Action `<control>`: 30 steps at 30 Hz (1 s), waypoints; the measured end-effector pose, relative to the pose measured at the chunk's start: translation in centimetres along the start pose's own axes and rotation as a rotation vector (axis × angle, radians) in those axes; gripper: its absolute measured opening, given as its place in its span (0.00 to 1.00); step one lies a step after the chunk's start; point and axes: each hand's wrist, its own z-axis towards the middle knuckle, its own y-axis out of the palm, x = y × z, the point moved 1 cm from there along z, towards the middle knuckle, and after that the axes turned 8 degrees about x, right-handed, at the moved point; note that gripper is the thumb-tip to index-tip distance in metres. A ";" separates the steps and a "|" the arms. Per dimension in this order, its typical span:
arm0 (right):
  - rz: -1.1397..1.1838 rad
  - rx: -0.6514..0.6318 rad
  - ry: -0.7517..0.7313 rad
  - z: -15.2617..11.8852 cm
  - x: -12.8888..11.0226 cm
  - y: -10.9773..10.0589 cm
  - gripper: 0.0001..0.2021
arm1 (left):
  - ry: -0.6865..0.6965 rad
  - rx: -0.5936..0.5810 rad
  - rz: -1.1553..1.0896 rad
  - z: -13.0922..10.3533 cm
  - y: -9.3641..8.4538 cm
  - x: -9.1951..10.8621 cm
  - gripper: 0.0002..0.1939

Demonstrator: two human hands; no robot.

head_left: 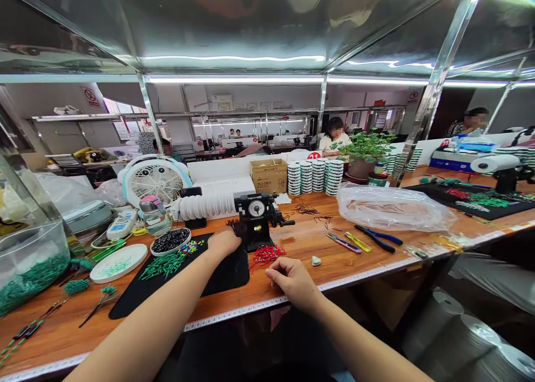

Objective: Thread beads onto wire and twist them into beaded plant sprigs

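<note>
Fingertips of my right hand point(292, 279) curl together, apparently pinching a strand of the red wire bundle point(266, 254) lying just beyond and leftward (nearer this hand), while my left hand point(224, 241) rests loosely closed against the black winding machine point(257, 219).

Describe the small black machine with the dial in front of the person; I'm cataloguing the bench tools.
The black machine stands upright on the wooden workbench, at the black mat's far right edge. It looks like dark metal, with a round white dial on its front and a crank handle sticking out to its right. The left hand rests against its left side; red pieces lie at its base.
</note>
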 end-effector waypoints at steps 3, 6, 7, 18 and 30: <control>0.011 -0.001 0.002 0.0 -0.2 -0.2 0.09 | -0.038 -0.044 -0.024 1.0 -0.1 -0.1 0.13; 0.024 -0.005 -0.002 0.0 -0.2 -0.3 0.09 | -0.076 -0.077 -0.079 1.3 -0.4 -0.6 0.12; 0.027 -0.004 -0.005 0.0 -0.2 -0.3 0.09 | -0.089 -0.079 -0.103 1.3 -0.5 -0.9 0.12; 0.060 -0.040 -0.037 -0.3 -0.2 -0.7 0.11 | -0.205 -0.096 -0.710 -4.6 -2.4 -2.3 0.10; 0.552 -0.171 0.329 -5.5 -2.3 4.9 0.16 | -0.413 -0.440 -1.490 -22.1 -0.1 -2.8 0.14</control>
